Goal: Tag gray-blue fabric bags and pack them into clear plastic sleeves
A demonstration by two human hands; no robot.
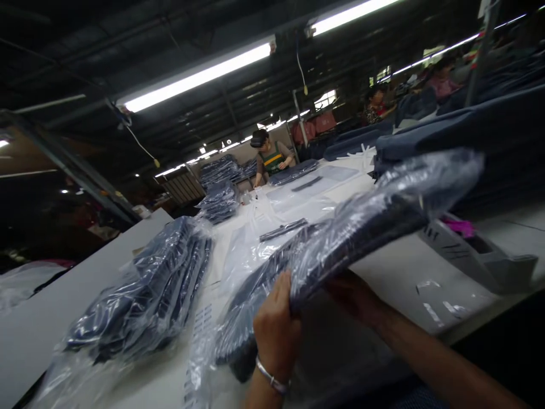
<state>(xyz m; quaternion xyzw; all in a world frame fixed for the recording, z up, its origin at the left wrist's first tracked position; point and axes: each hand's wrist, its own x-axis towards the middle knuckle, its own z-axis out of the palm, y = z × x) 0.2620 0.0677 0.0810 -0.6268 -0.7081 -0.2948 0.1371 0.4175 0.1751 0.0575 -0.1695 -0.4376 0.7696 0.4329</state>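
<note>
Bagged dark garment [361,227] is held lifted off the table [395,272], long axis running up-right from the left hand [276,324] pinching its near edge, right hand [353,295] underneath, grip hidden.

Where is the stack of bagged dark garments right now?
In the head view, the stack of bagged dark garments lies on the white table, on the left, beside the bagged garment that the left hand and right hand hold up.

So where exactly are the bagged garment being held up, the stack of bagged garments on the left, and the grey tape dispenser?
bagged garment [366,227], head view, middle of its plastic-wrapped dark cloth.
stack of bagged garments [149,289], head view, top bag's middle.
grey tape dispenser [477,253], head view, its side wall.
</note>
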